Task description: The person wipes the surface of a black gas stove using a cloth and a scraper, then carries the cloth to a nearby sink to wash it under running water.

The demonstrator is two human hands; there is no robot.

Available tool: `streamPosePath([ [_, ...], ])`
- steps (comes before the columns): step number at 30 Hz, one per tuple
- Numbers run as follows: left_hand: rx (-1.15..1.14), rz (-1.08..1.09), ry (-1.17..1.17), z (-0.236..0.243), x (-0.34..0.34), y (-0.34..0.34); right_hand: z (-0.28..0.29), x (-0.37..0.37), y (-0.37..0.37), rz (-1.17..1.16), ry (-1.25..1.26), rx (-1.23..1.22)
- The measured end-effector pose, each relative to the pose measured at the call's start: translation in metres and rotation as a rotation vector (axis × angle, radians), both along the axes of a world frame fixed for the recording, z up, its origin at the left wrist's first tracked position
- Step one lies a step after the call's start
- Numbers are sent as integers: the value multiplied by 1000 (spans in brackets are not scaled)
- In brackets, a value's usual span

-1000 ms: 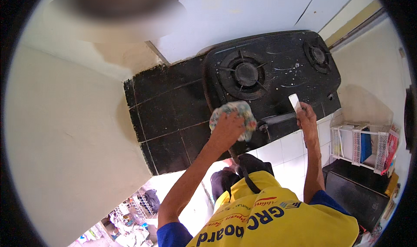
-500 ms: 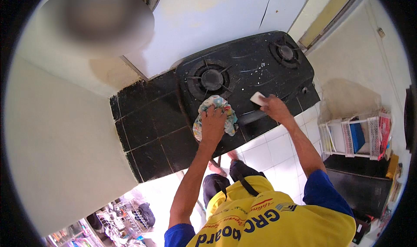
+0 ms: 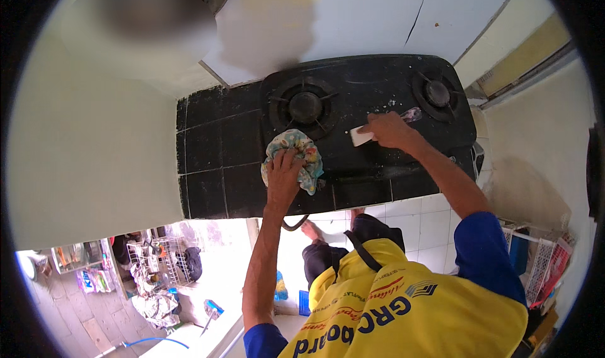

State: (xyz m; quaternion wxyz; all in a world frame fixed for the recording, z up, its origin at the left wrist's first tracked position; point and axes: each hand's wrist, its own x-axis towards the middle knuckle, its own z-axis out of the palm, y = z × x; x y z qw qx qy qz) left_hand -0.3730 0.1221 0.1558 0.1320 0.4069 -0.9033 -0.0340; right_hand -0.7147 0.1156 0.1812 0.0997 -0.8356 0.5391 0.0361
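Note:
My left hand (image 3: 285,168) grips a bunched, patterned cloth (image 3: 299,145) on the front left of the black two-burner gas stove (image 3: 345,86), in front of its left burner (image 3: 304,108). My right hand (image 3: 389,131) is closed round a scraper (image 3: 360,136) with a flat white end and a patterned pinkish handle, held over the middle of the stove top. Small pale specks lie just beyond that hand, left of the right burner (image 3: 437,92).
Black tiled counter (image 3: 200,142) extends left of the stove, beside pale walls (image 3: 82,150). At the lower right stands a white plastic rack (image 3: 545,270). Below are white floor tiles (image 3: 425,232); at the lower left are wire racks (image 3: 161,263) with clutter and a blue hose (image 3: 154,342).
My right hand has moved inward from the stove's front edge to its middle, tilting the scraper sideways. My left hand has shifted slightly with the cloth. The camera view has also shifted.

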Motion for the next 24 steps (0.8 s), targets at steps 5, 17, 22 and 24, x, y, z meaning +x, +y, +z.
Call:
streamPosePath([
  [5, 88, 167, 169, 7, -10, 6, -3, 2, -15, 96, -54, 60],
  [17, 166, 178, 147, 7, -5, 0, -2, -13, -38, 134, -10, 53],
  [22, 141, 195, 253, -5, 2, -2, 6, 1, -40, 205, 83, 67],
  [24, 147, 188, 240, -5, 0, -2, 8, -5, -40, 181, 143, 96],
])
